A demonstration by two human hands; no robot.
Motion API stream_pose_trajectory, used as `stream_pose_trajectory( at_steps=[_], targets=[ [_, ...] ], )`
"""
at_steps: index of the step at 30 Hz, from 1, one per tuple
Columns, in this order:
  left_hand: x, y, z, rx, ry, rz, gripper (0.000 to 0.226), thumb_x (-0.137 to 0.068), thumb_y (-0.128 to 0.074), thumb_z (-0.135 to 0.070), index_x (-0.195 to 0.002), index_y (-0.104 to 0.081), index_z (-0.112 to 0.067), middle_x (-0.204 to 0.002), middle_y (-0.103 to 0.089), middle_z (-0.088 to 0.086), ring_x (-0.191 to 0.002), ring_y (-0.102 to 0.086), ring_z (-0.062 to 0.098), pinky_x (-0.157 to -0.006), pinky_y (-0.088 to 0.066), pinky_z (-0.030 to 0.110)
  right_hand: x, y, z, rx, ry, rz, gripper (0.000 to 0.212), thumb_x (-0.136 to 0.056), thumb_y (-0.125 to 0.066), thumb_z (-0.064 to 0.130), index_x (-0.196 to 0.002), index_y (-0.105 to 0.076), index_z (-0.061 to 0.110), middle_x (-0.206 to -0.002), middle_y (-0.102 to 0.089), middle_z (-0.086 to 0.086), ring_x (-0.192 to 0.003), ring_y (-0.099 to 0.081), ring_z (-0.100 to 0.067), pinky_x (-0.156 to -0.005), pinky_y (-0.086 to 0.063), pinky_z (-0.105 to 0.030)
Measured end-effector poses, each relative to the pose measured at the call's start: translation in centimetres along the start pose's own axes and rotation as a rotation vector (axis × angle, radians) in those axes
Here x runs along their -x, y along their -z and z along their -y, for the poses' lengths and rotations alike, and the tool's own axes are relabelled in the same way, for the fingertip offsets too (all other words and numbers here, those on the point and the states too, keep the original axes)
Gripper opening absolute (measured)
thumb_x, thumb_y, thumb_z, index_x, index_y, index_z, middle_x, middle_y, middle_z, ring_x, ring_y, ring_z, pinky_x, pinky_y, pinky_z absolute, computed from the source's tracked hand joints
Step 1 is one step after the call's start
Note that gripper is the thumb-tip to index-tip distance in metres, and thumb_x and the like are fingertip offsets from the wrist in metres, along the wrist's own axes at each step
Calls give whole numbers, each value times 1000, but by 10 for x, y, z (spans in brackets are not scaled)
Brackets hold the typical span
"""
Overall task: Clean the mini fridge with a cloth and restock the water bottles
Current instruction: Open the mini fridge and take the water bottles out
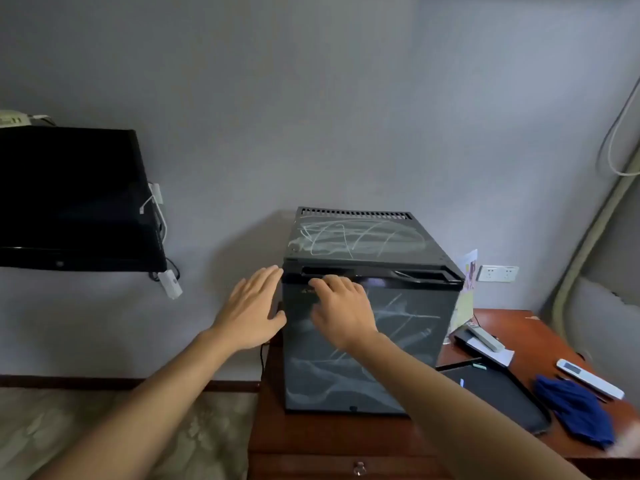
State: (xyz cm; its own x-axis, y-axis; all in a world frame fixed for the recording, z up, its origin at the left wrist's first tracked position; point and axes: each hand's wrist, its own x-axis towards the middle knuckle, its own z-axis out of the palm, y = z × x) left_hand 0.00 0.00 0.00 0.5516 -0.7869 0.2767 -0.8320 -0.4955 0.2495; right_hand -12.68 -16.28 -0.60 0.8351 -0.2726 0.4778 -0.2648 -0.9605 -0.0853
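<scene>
L hand (pixel 254 308) is held flat and open at the fridge (pixel 367 327) left edge, nothing gripped. R hand (pixel 341 308) is nearer the door-top handle recess, fingers curled at it, w/ forearm reaching up-left. Fridge sits shut on table (pixel 540 327). Cloth (pixel 576 408) lies far right, well apart from both hands.

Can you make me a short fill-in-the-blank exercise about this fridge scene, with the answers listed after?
1. The black mini fridge stands on a wooden desk with its door ____.
2. The crumpled cloth on the desk is coloured ____.
3. The right hand curls its fingers at the door's ____ edge.
4. The left hand lies flat against the fridge's ____ side.

Answers: closed; blue; top; left
</scene>
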Motion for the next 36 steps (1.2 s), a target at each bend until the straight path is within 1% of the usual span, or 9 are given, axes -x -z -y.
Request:
stream_pose_trajectory(
  at_steps=[4,7,12,16,22,25,28,32,36],
  targets=[
    [-42,7,36,13,-98,91,96,-86,-50,1,-163,-1,-27,-171,6,-11,-157,10,12,-128,-2,43,-50,-22,17,100,-58,29,44,-87,-61,29,-130,-60,19,-116,-64,-7,-107,-59,-33,-88,-48,-45],
    [-65,-3,50,-14,-210,136,105,-75,-45,9,-164,-3,-29,-170,5,-16,-156,11,9,-128,-3,44,-69,-38,19,136,-79,18,44,-85,-67,37,-125,-60,20,-110,-64,-4,-105,-59,-31,-85,-48,-43],
    [-87,-17,65,-43,-293,80,98,-79,-46,8,-164,-11,-27,-170,-9,-16,-157,1,8,-128,-11,47,-80,-54,20,86,-87,11,52,-84,-74,41,-127,-53,21,-115,-61,1,-109,-56,-26,-90,-48,-41],
    [-91,-13,68,-132,-300,44,94,-84,-49,4,-163,-11,-30,-169,-11,-19,-157,-4,8,-128,-5,47,-87,-55,16,19,-57,22,50,-81,-78,34,-123,-54,19,-115,-62,0,-108,-56,-26,-92,-46,-39],
    [-93,-14,64,-147,-264,60,98,-83,-50,3,-162,-6,-35,-168,-5,-23,-157,-5,9,-128,-7,49,-76,-46,21,-27,-35,13,51,-72,-83,30,-113,-55,18,-102,-61,1,-96,-57,-26,-82,-49,-41],
    [-93,-21,66,-156,-249,70,101,-84,-51,3,-162,-2,-37,-169,3,-22,-157,-4,9,-128,-7,50,-46,-33,25,-18,34,1,51,-68,-82,33,-109,-54,21,-99,-57,4,-90,-55,-23,-77,-48,-37],
    [-83,-28,60,-198,-220,93,102,-87,-60,-12,-163,4,-33,-169,10,-17,-158,-1,13,-127,-7,51,-3,-15,28,-12,78,-12,53,-70,-79,38,-114,-53,24,-101,-55,5,-92,-53,-21,-76,-45,-34],
    [-58,-24,11,-116,-133,60,92,-86,-57,-7,-163,-7,-16,-169,-20,4,-157,-9,17,-127,-9,45,51,20,25,-48,134,7,50,-72,-73,38,-116,-54,26,-103,-53,8,-94,-49,-17,-80,-40,-30],
    [-16,-31,-45,-21,-182,18,84,-91,-57,-12,-163,-13,-16,-168,-25,6,-157,-14,17,-126,-14,40,101,60,13,-126,136,11,45,-67,-60,33,-111,-56,23,-99,-53,8,-92,-49,-18,-79,-39,-31]
  ],
)
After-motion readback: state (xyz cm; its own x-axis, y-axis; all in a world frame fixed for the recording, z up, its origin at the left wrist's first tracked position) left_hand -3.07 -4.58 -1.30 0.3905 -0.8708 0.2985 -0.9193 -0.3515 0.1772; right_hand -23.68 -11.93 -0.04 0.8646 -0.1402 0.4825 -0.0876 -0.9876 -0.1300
